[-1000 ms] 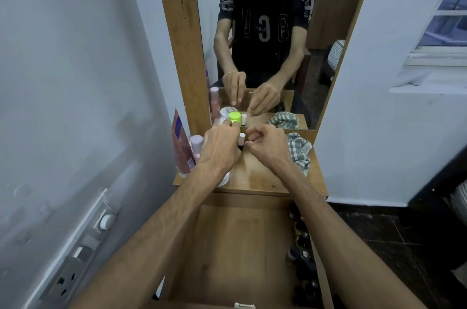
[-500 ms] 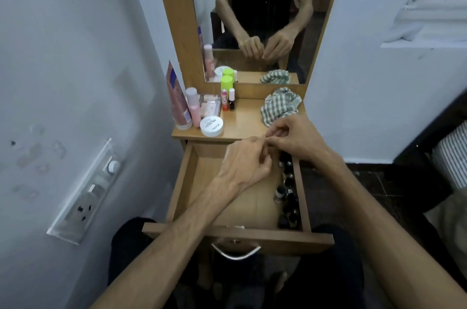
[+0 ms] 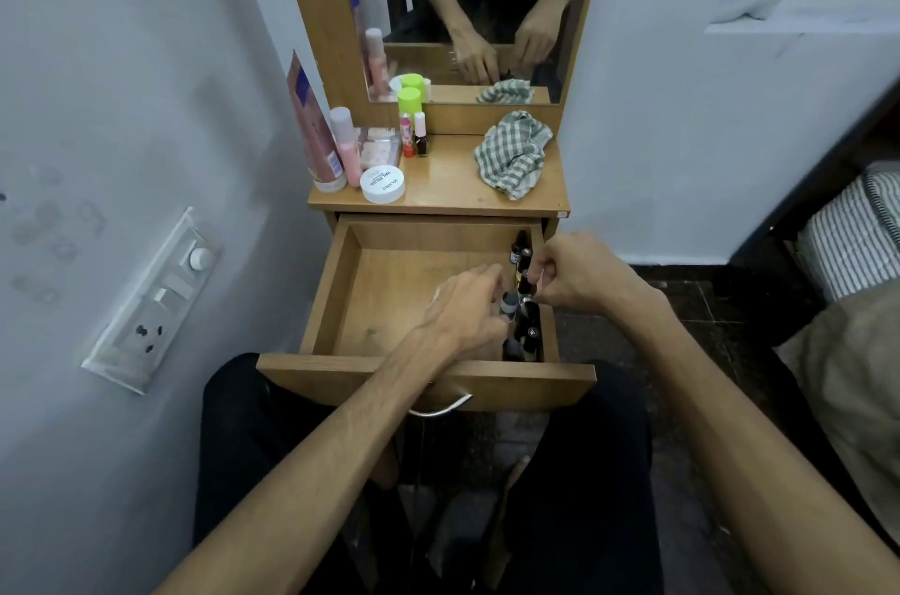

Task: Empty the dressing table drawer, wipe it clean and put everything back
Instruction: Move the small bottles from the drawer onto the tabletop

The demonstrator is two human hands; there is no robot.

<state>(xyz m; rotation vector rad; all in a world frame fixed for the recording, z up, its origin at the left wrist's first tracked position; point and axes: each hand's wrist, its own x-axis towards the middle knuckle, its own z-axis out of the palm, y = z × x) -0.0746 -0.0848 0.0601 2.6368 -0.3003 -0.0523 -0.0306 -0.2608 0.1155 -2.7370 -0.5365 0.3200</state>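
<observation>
The wooden drawer (image 3: 331,302) is pulled out, and its floor is bare except for a row of several small dark bottles (image 3: 528,336) along its right wall. My left hand (image 3: 462,307) reaches into the drawer with its fingers curled round a small grey-capped bottle (image 3: 509,301). My right hand (image 3: 574,273) hangs over the drawer's right wall and pinches the top of a small dark bottle (image 3: 525,287). A checked cloth (image 3: 511,151) lies crumpled on the right of the table top (image 3: 448,185).
On the table top's left stand a pink tube (image 3: 311,132), a pink bottle (image 3: 346,141), a white round jar (image 3: 382,184), a green-capped bottle (image 3: 409,107) and two small nail-polish bottles (image 3: 420,137). A mirror (image 3: 487,10) rises behind. A switch panel (image 3: 156,297) is on the left wall.
Both hands have come down from the table top into the open drawer, to the bottles at its right side. The view has tilted downward.
</observation>
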